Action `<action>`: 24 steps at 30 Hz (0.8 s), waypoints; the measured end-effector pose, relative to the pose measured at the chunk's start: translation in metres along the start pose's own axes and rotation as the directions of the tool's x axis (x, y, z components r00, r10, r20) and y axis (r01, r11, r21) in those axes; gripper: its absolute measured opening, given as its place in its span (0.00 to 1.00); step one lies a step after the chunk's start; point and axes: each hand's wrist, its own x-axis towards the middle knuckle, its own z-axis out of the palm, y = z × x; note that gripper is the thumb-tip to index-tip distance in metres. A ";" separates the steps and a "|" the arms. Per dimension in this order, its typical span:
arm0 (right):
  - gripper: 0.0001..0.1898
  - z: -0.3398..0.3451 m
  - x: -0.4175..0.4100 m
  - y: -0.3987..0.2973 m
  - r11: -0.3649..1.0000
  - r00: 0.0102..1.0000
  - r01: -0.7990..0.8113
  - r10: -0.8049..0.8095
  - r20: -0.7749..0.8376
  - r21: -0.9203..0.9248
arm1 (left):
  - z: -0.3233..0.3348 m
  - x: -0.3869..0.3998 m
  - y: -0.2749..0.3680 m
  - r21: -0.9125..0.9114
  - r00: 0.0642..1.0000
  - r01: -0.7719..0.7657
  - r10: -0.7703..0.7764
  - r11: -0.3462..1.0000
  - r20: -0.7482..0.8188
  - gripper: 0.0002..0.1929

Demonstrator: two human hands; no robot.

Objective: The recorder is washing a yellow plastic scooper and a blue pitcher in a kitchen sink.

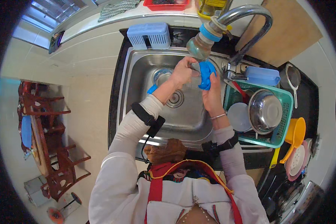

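Observation:
Over the steel sink, just below the faucet's filter, my right hand grips a bright blue plastic piece, seemingly a lid. My left hand is close against its left side, fingers pinched on a small greyish pad; the fingers hide part of the pad. Beneath my left forearm, a clear container lies in the basin. A blue plastic part shows beside it, partly covered by my wrist. Right of the container is the round drain.
The chrome faucet with its clear filter arches over the basin. A green dish basket stands right, holding a steel bowl. A pale blue slotted holder sits at the back rim. Right of the basket is a yellow dipper.

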 end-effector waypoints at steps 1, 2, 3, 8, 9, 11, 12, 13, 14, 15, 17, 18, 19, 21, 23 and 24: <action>0.23 -0.001 0.002 -0.001 0.999 1.000 -0.012 0.011 0.012 0.037 | -0.002 0.002 -0.004 0.001 1.000 0.001 -0.001 1.000 0.002 0.20; 0.23 0.000 0.003 -0.002 0.999 1.000 -0.011 0.010 0.013 0.039 | -0.004 0.003 -0.006 -0.100 1.000 -0.001 0.003 0.995 0.013 0.20; 0.24 0.000 0.005 -0.003 0.998 1.000 0.013 -0.014 0.021 0.061 | -0.006 0.003 -0.008 -0.200 1.000 -0.002 0.007 0.980 0.024 0.20; 0.24 0.003 0.010 -0.001 0.991 0.989 0.121 -0.125 0.080 0.061 | 0.010 -0.003 -0.025 -0.060 0.962 -0.271 0.267 0.961 -0.060 0.19; 0.24 0.003 0.009 0.003 0.993 0.992 0.110 -0.107 0.062 -0.040 | 0.012 -0.002 -0.030 0.147 0.895 -0.412 0.430 0.899 -0.120 0.20; 0.24 0.000 0.006 0.005 0.985 0.995 0.095 -0.092 0.032 -0.145 | 0.017 -0.006 -0.021 0.304 0.913 -0.342 0.390 0.889 -0.115 0.19; 0.24 0.005 0.002 0.003 0.988 0.997 0.082 -0.082 0.006 -0.131 | 0.017 -0.012 -0.011 0.459 0.926 -0.264 0.356 0.848 -0.125 0.19; 0.24 0.009 0.000 0.001 0.991 0.997 0.070 -0.073 -0.019 -0.117 | 0.014 -0.008 -0.011 0.460 0.926 -0.264 0.357 0.848 -0.126 0.19; 0.24 0.012 -0.001 0.001 0.991 0.997 0.069 -0.072 -0.016 -0.117 | 0.011 -0.004 -0.010 0.529 0.914 -0.265 0.384 0.806 -0.128 0.18; 0.25 0.015 -0.002 0.000 0.995 0.997 0.063 -0.066 -0.032 -0.079 | 0.009 -0.002 -0.010 0.596 0.903 -0.262 0.411 0.759 -0.128 0.18; 0.25 0.013 0.000 0.001 0.997 0.997 0.058 -0.060 -0.050 -0.040 | 0.012 -0.006 -0.014 0.442 0.887 -0.358 0.448 0.822 -0.113 0.16; 0.25 0.009 0.005 0.001 0.998 0.997 0.060 -0.061 -0.046 -0.015 | 0.015 -0.009 -0.015 0.273 0.869 -0.443 0.484 0.854 -0.103 0.14; 0.25 0.006 0.007 0.002 0.998 0.997 0.062 -0.062 -0.042 0.010 | 0.018 -0.010 -0.017 0.272 0.869 -0.444 0.484 0.854 -0.101 0.14; 0.25 0.008 0.004 0.002 0.995 0.996 0.089 -0.090 -0.019 -0.044 | 0.023 -0.012 -0.017 0.460 0.797 -0.459 0.581 0.760 -0.165 0.12; 0.24 0.012 0.000 0.003 0.989 0.994 0.114 -0.114 0.007 -0.098 | 0.017 -0.007 -0.010 0.492 0.860 -0.349 0.482 0.797 -0.170 0.12; 0.24 0.014 -0.001 0.004 0.990 0.995 0.103 -0.104 -0.001 -0.094 | 0.014 -0.007 -0.008 0.523 0.909 -0.235 0.375 0.819 -0.180 0.13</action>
